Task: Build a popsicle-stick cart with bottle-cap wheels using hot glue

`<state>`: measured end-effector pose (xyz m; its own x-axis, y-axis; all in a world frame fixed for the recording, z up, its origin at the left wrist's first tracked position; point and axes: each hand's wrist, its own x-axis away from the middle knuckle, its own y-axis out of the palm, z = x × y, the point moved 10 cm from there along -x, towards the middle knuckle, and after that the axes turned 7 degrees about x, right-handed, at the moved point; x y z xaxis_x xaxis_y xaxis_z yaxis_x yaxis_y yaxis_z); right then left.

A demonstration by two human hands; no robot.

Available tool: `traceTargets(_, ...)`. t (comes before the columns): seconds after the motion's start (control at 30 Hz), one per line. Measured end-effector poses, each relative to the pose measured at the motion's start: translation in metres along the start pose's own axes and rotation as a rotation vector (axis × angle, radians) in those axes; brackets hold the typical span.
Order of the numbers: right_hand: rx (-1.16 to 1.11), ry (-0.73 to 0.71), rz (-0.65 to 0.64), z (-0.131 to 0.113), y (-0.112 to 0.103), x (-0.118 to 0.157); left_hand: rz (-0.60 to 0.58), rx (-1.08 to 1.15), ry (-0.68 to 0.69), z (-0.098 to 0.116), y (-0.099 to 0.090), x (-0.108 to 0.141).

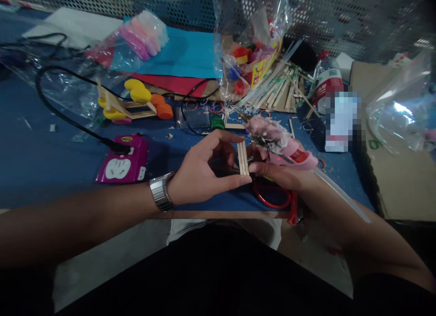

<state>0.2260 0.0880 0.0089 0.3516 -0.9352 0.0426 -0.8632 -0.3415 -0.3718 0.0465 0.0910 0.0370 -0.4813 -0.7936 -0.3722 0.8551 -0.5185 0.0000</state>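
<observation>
- Above the blue table, left hand pinches a bundle of wooden sticks between thumb and fingers.
- Right hand grips a pink glue gun, nozzle seemingly touching the sticks.

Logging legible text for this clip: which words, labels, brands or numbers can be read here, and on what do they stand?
No text reads clearly.
Bottle label, red and white: print too blurred to read.
Yellow card in the plastic bag: red marks, illegible.
Purple power strip: small sticker, too small to read.
Pink glue gun in the right hand: red label, unreadable.
Pixelated patch by the bottle: nothing to read.
</observation>
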Motion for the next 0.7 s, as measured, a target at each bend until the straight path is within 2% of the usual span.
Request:
traceTargets(0.1,-0.13,0.042,0.053,0.004,-0.001,-0.001,-0.051,0.011,0.049,0.006,0.005,0.0)
traceTargets(0.33,-0.368,-0.009,-0.094,-0.021,0.017,-0.005,-0.143,0.047,0.174,0.013,0.015,0.003)
traceTargets(0.5,-0.549,0.019,-0.187,-0.021,0.028,-0.003,-0.163,0.011,0.187,0.014,0.016,0.004)
traceTargets(0.7,-0.646,-0.002,-0.208,-0.023,0.029,-0.002,-0.17,-0.036,0.186,0.016,0.016,0.005)
